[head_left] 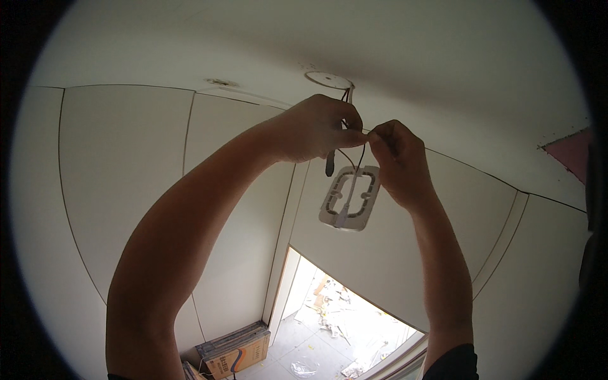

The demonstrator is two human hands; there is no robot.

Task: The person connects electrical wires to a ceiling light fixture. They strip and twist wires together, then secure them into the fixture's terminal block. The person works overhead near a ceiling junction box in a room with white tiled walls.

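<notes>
Both my arms are raised toward the ceiling. My left hand (pixel 316 130) is closed around thin wires (pixel 346 95) that come down from a round white ceiling plate (pixel 329 80). A dark, narrow handle-like piece (pixel 330 163) sticks out below that hand; its kind does not show. Fingertips of my right hand (pixel 400 158) pinch close to my left fingertips, around a dark thin wire (pixel 363 153). From this wiring hangs a white rounded-rectangular frame (pixel 350 198) with two openings, tilted in the air beside my right hand. The exact wire ends are hidden by my fingers.
White panelled walls (pixel 126 145) surround the spot. A small ceiling hole (pixel 221 82) lies left, a pink patch (pixel 570 154) right. Flat cartons (pixel 237 354) lean at the lower left. Through a bright doorway, scattered debris (pixel 332 304) covers tiled floor.
</notes>
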